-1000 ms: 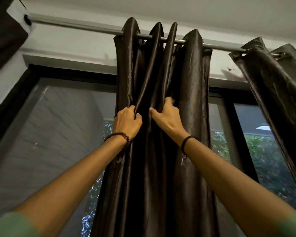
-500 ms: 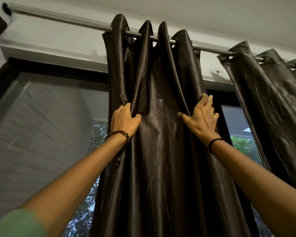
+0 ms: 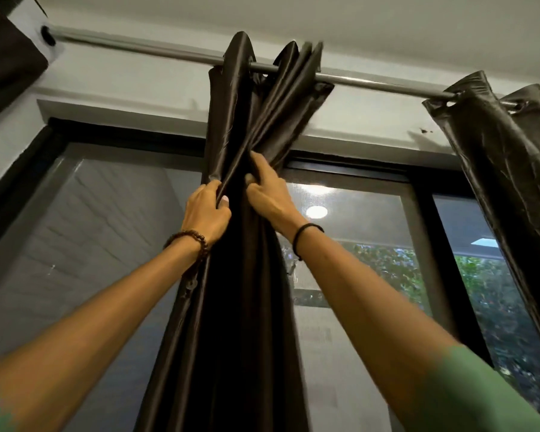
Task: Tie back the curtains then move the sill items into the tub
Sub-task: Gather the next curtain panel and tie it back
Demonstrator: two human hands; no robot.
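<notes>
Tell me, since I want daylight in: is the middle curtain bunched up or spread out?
Bunched. Both hands, left hand and right hand, squeeze the middle curtain into a narrow bundle of folds, leaving window glass bare either side.

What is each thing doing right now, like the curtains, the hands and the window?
Middle curtain: hanging from the rod, bunched into a narrow bundle, not tied.
Left hand: closed on the bundle's folds.
Right hand: fingers hooked into the folds, gripping.
Right curtain: hanging on the rod, untouched.
Rod: mounted level above the window.
Window: uncovered either side of the bundle; whether it is shut cannot be told.
</notes>
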